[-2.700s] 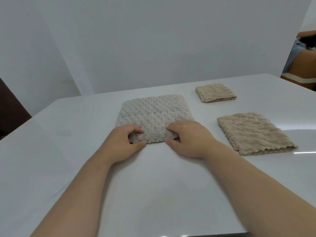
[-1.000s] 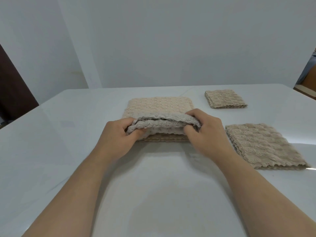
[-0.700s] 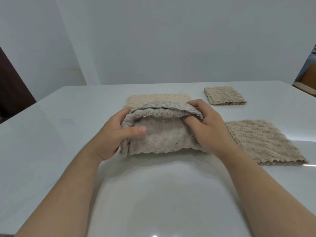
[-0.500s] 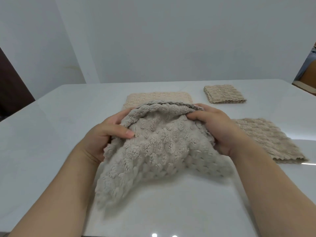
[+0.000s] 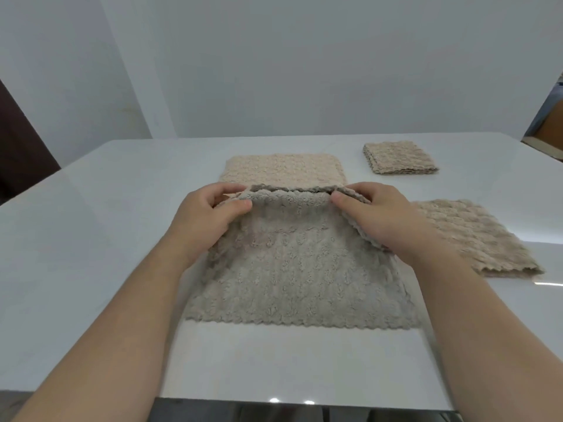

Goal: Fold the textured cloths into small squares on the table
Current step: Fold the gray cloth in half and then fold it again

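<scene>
A grey-beige textured cloth [image 5: 298, 278] is spread toward me on the white table [image 5: 91, 239], its scalloped near edge lying flat. My left hand [image 5: 204, 220] pinches its far left corner and my right hand [image 5: 374, 217] pinches its far right corner, holding that far edge slightly raised. Just behind it lies a tan textured cloth [image 5: 283, 170], flat and partly hidden by the raised edge.
A small folded tan square [image 5: 399, 156] sits at the back right. A larger folded tan cloth [image 5: 475, 236] lies to the right of my right hand. A person's arm shows at the far right edge. The table's near edge runs below my forearms.
The grey cloth was lifted off the tan cloth beneath it, pulled toward me and unfolded; it now lies spread out flat with both hands holding its far corners.
</scene>
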A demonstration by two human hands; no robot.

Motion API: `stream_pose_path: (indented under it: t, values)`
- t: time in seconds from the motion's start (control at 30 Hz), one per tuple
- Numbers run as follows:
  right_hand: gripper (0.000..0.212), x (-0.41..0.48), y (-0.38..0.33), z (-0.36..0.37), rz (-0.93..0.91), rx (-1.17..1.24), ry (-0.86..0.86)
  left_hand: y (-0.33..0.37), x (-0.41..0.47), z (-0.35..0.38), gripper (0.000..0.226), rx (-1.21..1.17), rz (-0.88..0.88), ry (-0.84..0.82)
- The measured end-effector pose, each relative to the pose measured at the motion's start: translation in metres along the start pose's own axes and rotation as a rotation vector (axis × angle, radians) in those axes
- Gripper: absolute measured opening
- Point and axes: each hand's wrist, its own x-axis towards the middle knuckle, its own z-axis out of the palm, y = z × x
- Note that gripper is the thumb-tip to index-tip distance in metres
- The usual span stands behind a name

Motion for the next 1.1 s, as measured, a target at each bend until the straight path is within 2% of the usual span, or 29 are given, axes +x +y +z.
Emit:
stream_pose_path:
  t: [0.07, 0.23, 0.33, 0.47, 0.6, 0.73, 0.87, 0.97, 1.1]
  values:
    - [0.025, 0.003, 0.005, 0.002, -0.039, -0.080, 0.047, -0.002, 0.001, 0.002, 0.026, 0.045, 0.037, 0.083]
    - [0.040, 0.006, 0.012, 0.004, -0.173, -0.228, 0.141, -0.010, 0.002, -0.001, 0.042, 0.247, 0.161, 0.208]
    - [0.043, 0.010, 0.017, 0.006, -0.220, -0.263, 0.238, -0.010, 0.002, -0.001, 0.039, 0.323, 0.243, 0.264]
    - [0.043, 0.011, 0.019, 0.006, -0.221, -0.226, 0.383, -0.009, 0.002, -0.002, 0.031, 0.311, 0.243, 0.340]
    - [0.047, 0.010, 0.017, 0.006, -0.169, -0.076, 0.446, -0.010, 0.004, -0.004, 0.042, 0.298, 0.216, 0.353]
    - [0.046, 0.010, 0.017, 0.007, -0.145, 0.043, 0.423, -0.016, 0.009, -0.004, 0.036, 0.216, 0.197, 0.328]
    - [0.030, 0.011, 0.016, 0.010, -0.125, 0.091, 0.394, -0.017, 0.011, -0.004, 0.026, 0.120, 0.182, 0.297]
    - [0.019, 0.009, 0.017, 0.011, -0.130, 0.069, 0.368, -0.015, 0.009, -0.004, 0.023, 0.156, 0.179, 0.270]
    - [0.016, 0.002, 0.013, 0.003, -0.118, -0.004, 0.304, -0.008, 0.000, -0.011, 0.023, 0.257, 0.177, 0.256]
